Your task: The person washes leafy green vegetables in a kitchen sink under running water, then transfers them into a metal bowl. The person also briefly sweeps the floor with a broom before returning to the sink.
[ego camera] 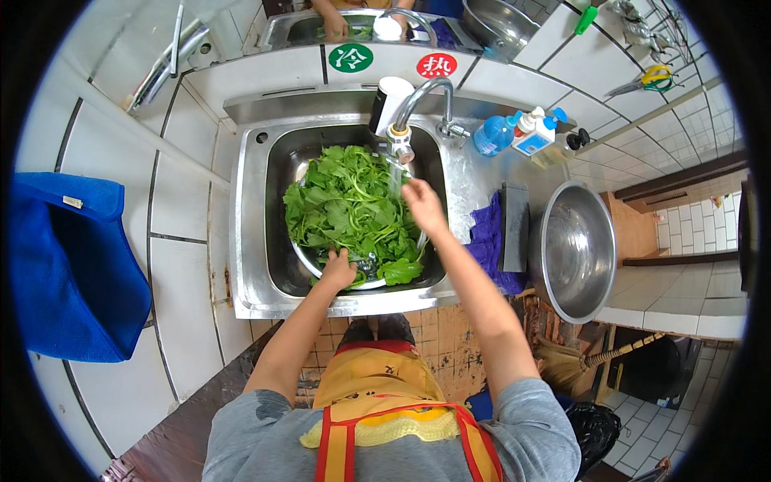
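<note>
A heap of leafy greens (349, 202) fills a metal basin (302, 256) in the stainless steel sink (248, 241). My left hand (340, 269) reaches over the basin's near rim, its fingertips among the leaves; whether they grip any is hidden. On the right side of the heap, my right hand (424, 205) is raised beside the water stream (395, 179), fingers slightly bent. Whether it pinches a stem does not show clearly. Water runs from the curved faucet (421, 93). One broad leaf (400, 272) hangs over the basin's front right rim.
A black and white canister (390, 105) stands behind the faucet outlet. Pump bottles (533, 129) line the back right. Purple cloth (486, 226), a grey block (514, 229) and a large steel bowl (578, 253) lie rightward. Blue towel (78, 271) hangs left.
</note>
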`<state>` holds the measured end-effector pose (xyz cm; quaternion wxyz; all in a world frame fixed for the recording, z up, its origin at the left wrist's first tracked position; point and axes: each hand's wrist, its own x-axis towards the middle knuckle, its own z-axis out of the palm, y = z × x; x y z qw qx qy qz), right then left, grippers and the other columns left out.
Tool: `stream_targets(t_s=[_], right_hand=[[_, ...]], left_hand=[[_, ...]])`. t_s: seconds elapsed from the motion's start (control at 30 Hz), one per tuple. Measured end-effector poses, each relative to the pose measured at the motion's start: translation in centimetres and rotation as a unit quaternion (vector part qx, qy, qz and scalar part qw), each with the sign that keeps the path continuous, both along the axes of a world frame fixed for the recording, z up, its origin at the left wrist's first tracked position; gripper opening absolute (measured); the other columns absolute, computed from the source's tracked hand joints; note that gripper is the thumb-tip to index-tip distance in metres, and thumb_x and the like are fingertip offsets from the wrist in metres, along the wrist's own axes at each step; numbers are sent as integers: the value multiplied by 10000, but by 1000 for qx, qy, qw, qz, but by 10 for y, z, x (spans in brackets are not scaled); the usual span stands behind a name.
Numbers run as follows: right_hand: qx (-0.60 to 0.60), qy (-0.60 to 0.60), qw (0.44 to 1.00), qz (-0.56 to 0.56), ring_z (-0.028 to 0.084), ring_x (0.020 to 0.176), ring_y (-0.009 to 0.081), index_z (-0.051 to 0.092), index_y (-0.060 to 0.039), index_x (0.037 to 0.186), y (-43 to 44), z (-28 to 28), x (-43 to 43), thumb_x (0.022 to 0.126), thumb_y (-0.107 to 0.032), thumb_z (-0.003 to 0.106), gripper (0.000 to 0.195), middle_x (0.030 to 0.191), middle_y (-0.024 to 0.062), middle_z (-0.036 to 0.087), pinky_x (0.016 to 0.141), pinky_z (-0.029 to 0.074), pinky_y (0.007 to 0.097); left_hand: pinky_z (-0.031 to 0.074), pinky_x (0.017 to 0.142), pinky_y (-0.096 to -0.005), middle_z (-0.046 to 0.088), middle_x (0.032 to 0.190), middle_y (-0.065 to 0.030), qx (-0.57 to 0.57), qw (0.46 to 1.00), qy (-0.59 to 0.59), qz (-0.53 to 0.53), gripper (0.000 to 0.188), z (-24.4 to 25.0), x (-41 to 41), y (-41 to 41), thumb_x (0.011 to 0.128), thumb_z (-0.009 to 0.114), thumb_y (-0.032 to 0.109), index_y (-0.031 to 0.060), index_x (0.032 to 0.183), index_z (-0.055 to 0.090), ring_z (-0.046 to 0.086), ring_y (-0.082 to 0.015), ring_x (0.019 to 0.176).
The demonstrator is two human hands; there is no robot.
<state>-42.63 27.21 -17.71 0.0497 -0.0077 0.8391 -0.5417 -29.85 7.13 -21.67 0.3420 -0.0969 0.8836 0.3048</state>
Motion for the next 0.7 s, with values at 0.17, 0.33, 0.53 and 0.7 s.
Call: stream_targets(t_s=[0.17, 0.33, 0.53, 0.7], right_hand=[[265, 67, 955, 113, 440, 1001, 305, 360, -40, 1172, -78, 48, 14, 629, -395, 651, 711, 1082, 185, 444, 821, 372, 374], [302, 63, 944, 119, 542, 832, 296, 443, -90, 1046, -53, -22, -53, 687, -174, 555, 385, 943, 171, 546, 741, 417, 366], [-132, -221, 962, 87, 530, 694, 166, 514, 11, 942, -9, 17, -76, 749, -93, 456, 227, 741, 95, 579, 647, 405, 272], [-59, -173, 961, 207, 486, 698, 157, 514, 47, 922, -29, 4, -53, 819, -254, 448, 324, 761, 104, 556, 660, 391, 287]], left_hand=[[331, 895, -396, 48, 1328, -198, -22, 998, -47, 30, 449, -2, -17, 13, 828, 402, 208, 46, 1216, 244, 290, -369, 1135], [349, 854, -408, 278, 1248, -210, -13, 995, 81, 56, 384, -25, -13, 8, 768, 455, 221, 65, 1112, 387, 396, -366, 1042], [401, 719, -407, 570, 863, -169, -126, 981, 77, 125, 352, 76, -33, 33, 797, 401, 324, 44, 986, 500, 514, -338, 855], [411, 695, -330, 556, 885, -161, 127, 847, 332, 396, 435, 58, -100, 84, 803, 457, 371, -34, 964, 460, 543, -265, 782]])
